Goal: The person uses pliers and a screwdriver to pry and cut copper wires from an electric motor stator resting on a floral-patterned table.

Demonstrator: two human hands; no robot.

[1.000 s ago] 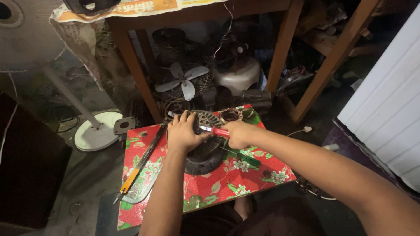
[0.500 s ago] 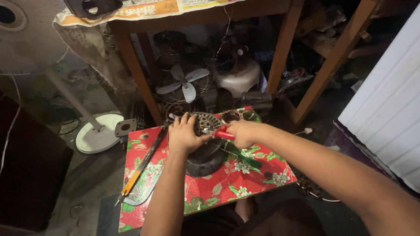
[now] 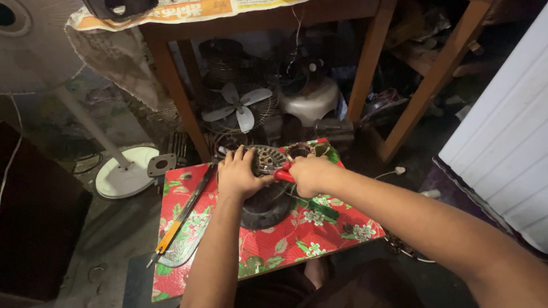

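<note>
1. Left hand (image 3: 242, 174) lies palm-down on the fan motor (image 3: 268, 185), fingers spread over its top left edge. Grip is wide and flat: it presses on the motor rather than closing around it.
2. Right hand (image 3: 311, 174) is a closed fist around a red-handled tool (image 3: 282, 175). Only the red grip end shows, sticking out toward the left hand; the working tip is hidden, so can't tell what kind of tool it is.
3. The two hands sit just beside each other on top of the motor, the red handle between them.
4. The motor sits at the back middle of a low counter (image 3: 337, 228) covered in a red cloth with a flower print. Its dark round housing faces the person; the metal core with windings shows between the hands.
5. A long thin tool with an orange handle (image 3: 182, 214) lies diagonally on the left side of the counter, well clear of both hands, handle end toward the near corner.
6. A green-handled tool (image 3: 322, 210) lies on the cloth just right of the motor, under the right forearm.
7. Behind the counter: a wooden table (image 3: 365, 80) with newspaper over its top. Under it, a small white fan blade (image 3: 238, 105) and a pale rounded housing (image 3: 308, 100) among other parts.
8. Left on the floor: white round stand-fan base (image 3: 123, 179) with its pole angled up to the fan head.
9. White panelled surface (image 3: 508, 137) on the right.
</note>
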